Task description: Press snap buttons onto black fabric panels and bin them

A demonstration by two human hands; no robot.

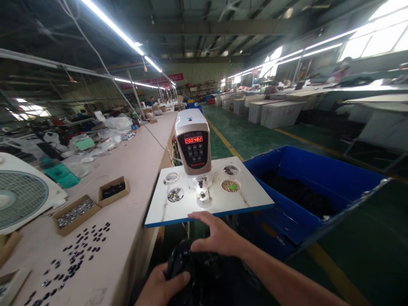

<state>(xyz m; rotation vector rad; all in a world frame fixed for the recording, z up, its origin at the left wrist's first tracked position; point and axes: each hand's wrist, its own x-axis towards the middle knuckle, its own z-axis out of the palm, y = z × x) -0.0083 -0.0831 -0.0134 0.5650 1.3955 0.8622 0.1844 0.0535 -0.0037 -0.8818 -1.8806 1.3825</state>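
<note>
1. Pinching the dark bundle (207, 272) between thumb and fingers of the left hand (161, 284), just below the front edge of the white surface (188, 216); probably gripping near its upper end to keep loose folds gathered.
2. Holding the right hand (219, 236) with its grip spread, thumb apart from fingers, above the bundle and near that front edge, likely leaving room around the folds. Cannot tell of any contact between thumb and bundle.
3. Standing upright behind the lower die (202, 196), midway between left and right edges of the white surface: the machine (193, 127), facing the hands, display at 000482, probably set so for easy reading.
4. Set into the same surface on both sides of the die, two by two: round cups, including one with gold-coloured pieces (228, 186) and a green disc (233, 187); probably sunk to stop small parts rolling away, within reach of either hand.
5. To the left, on the pink surface (127, 208): loose dark discs (75, 259) toward its near end, then open boxes (72, 223) of small pieces, likely sorted by kind; fan (22, 195) at the left.
6. To the right, beside the white surface: blue bin (267, 160) with dark material (296, 191) inside, probably low and close for short reaches.
7. Farther off: pale bins (282, 115) in rows.
</note>
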